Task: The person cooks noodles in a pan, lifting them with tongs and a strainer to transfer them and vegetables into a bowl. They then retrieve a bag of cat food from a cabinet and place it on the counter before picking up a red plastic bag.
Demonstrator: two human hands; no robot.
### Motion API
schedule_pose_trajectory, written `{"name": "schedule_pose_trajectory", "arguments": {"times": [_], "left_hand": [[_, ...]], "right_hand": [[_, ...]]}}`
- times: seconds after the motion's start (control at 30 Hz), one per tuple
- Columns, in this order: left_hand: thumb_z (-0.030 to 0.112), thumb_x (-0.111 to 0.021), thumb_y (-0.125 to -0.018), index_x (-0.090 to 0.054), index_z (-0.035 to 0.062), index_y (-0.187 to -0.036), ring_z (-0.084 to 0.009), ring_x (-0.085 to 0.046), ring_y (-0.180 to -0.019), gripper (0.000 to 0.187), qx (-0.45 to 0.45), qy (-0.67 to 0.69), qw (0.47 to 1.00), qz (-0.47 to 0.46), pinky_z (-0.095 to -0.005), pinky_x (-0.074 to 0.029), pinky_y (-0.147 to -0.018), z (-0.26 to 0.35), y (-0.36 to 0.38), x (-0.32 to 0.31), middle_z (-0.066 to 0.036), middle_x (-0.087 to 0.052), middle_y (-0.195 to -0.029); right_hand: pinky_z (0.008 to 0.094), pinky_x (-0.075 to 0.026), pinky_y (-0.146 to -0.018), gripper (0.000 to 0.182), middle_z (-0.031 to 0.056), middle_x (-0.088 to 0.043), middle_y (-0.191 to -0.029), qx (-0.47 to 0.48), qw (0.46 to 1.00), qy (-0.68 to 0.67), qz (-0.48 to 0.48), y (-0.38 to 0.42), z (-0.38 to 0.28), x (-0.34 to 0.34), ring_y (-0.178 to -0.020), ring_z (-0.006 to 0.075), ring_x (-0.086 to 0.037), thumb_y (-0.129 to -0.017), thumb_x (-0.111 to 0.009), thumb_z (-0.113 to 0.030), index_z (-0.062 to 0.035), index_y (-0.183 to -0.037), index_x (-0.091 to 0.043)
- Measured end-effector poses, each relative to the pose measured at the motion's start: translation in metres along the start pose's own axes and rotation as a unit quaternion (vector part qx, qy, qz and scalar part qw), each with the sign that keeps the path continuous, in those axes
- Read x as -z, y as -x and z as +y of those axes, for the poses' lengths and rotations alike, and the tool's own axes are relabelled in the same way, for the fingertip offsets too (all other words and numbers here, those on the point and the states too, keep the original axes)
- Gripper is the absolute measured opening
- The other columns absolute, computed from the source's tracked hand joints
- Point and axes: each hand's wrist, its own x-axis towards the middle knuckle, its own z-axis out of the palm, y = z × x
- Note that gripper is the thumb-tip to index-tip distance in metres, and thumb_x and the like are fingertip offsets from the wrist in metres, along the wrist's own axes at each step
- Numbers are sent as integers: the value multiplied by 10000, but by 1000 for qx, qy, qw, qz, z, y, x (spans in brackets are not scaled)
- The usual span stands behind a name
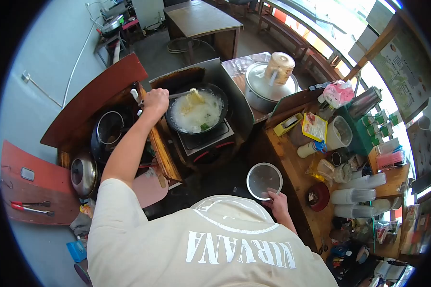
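My left hand (156, 101) is closed round the handle end of a metal utensil (179, 94), which reaches over a dark wok (223, 102). Pale noodle-like food (195, 99) is at the utensil's far end, above whitish bubbling liquid (187, 116) with some green leaves (205, 126). The wok sits on a gas stove (206, 139). Low at the right, my right hand (277, 204) grips the rim of a round, translucent container (264, 181). Its contents cannot be made out.
Metal shields (242, 103) stand around the stove. A large lidded pot (258, 83) is behind at the right. The wooden counter (297, 191) on the right holds a red bowl (318, 196), bottles and stacked cups. Pans and a wooden edge (163, 155) lie left.
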Motion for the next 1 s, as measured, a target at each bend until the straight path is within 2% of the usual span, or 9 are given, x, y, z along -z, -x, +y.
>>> {"name": "schedule_pose_trajectory", "arguments": {"times": [0.2,0.3,0.43,0.5,0.57,0.67,0.83,0.9,1.0], "left_hand": [[131,-564,-819,-712,58,-800,-319,-707,-789,166,-5,-13,997,73,-422,-574,-684,-44,52,72,-154,-705,-797],[134,-584,-811,-712,59,-801,-317,-709,-787,149,2,-27,998,62,-425,-574,-681,-49,72,88,-149,-707,-795],[150,-595,-814,-725,65,-799,-298,-715,-789,156,-40,-44,997,-47,-409,-574,-671,-37,77,68,-139,-711,-799],[133,-613,-800,-745,83,-830,-285,-717,-838,144,-75,-66,993,-64,-389,-573,-679,-34,70,33,-132,-724,-860],[118,-630,-797,-749,88,-882,-283,-709,-903,150,-78,-68,985,-139,-380,-571,-716,-22,60,26,-120,-728,-931],[101,-632,-805,-746,90,-938,-287,-698,-956,175,-71,-44,981,-177,-374,-566,-756,-6,39,6,-108,-725,-992],[101,-620,-823,-740,91,-965,-281,-693,-977,186,-47,-4,981,-189,-387,-563,-784,5,4,-46,-111,-720,-1021],[112,-584,-848,-743,95,-951,-285,-700,-949,191,-49,28,991,-122,-399,-565,-778,5,0,-56,-115,-723,-995],[118,-549,-862,-745,92,-932,-290,-707,-911,210,-57,31,994,-89,-413,-569,-761,1,3,-52,-125,-723,-963]], "right_hand": [[351,-584,-678,323,185,-678,-1000,-4,1000,-6,11,-3,1,-12,-802,235,-674,-924,-504,-86,70,-1205,-542],[344,-594,-663,343,181,-673,-987,3,1000,3,4,-6,0,-23,-803,234,-681,-928,-494,-80,95,-1222,-526],[344,-596,-669,343,184,-676,-984,3,1000,6,-10,-8,-6,-42,-816,237,-685,-930,-498,-82,98,-1221,-526],[342,-596,-670,341,188,-679,-985,6,1000,9,-7,-6,-9,-52,-816,239,-688,-930,-500,-78,101,-1219,-526],[342,-596,-672,339,189,-679,-985,8,1000,6,-6,-6,-5,-55,-812,237,-689,-931,-500,-76,101,-1219,-526],[340,-596,-675,335,189,-680,-986,9,1000,-1,-2,2,1,-60,-805,232,-689,-934,-498,-76,100,-1217,-527],[336,-597,-673,330,188,-679,-980,12,1000,-10,19,20,12,-64,-800,228,-688,-936,-501,-79,98,-1214,-530],[335,-597,-667,327,189,-678,-977,9,999,-25,40,25,19,-64,-798,229,-687,-937,-499,-77,95,-1214,-529],[342,-599,-664,327,190,-676,-982,8,998,-27,56,30,30,-62,-800,230,-686,-937,-496,-74,95,-1215,-528]]}}
